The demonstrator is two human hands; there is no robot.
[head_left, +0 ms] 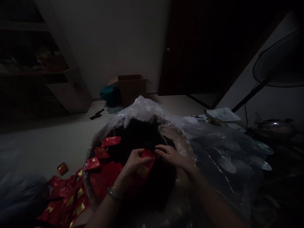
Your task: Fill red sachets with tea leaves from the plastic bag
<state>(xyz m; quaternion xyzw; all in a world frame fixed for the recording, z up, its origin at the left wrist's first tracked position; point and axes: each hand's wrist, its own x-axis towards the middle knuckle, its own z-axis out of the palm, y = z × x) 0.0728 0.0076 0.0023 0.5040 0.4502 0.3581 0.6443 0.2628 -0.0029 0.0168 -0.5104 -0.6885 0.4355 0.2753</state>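
My left hand [134, 163] is closed on a red packet [147, 156] with a gold label, its thumb lying across the front. Beside the packet's upper right edge is my right hand [168, 154], fingers bent together; whatever they pinch is too dark to make out. Both hands are over a heap of dark, loose, leaf-like material [140, 131], seemingly tea, in a wide container lined with clear plastic [144, 106]. More red packets [101, 152] lie along the container's left side, on the heap and on a red sheet or bag.
Several red packets [68, 198] are piled on the floor at lower left. An open cardboard box [133, 88] and a teal bag [110, 96] stand by the wall. Clear plastic [228, 155] spreads rightward, near a standing fan [280, 63]. Shelves line the left. The room is dim.
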